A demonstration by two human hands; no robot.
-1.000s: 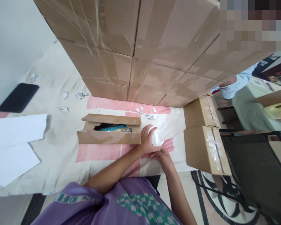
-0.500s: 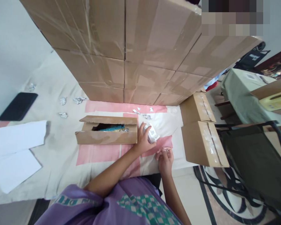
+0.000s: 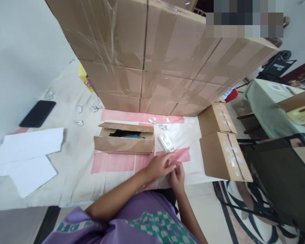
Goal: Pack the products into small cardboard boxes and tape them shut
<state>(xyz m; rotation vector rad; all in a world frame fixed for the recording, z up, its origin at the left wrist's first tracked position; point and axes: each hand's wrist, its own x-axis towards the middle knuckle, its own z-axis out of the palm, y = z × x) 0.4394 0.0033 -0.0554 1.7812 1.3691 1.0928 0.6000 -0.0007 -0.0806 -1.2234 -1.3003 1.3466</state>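
Close together in front of my body, my left hand (image 3: pixel 157 166) and my right hand (image 3: pixel 178 176) meet at the fingertips. Both have their fingers drawn in to a pinch; anything between them is too small or hidden to make out. Just beyond the left fingers lies a small white plastic device (image 3: pixel 167 143) with a little window, touched by neither hand. To its left stands a long cardboard box (image 3: pixel 124 145) with its top flaps partly raised, and something blue shows inside. Small crumpled silvery scraps (image 3: pixel 163 127) lie behind the device.
A tall stack of taped cartons (image 3: pixel 165 81) blocks the far side. Smaller cartons (image 3: pixel 225 156) stand at right beside a dark folding chair (image 3: pixel 279 179). White paper sheets (image 3: pixel 33 145) and a black tablet-like slab (image 3: pixel 38 113) lie left on the cloth (image 3: pixel 73 179).
My left hand has let go of the white device, leaving it on the cloth, and has come back to meet my right hand. The view has shifted slightly.
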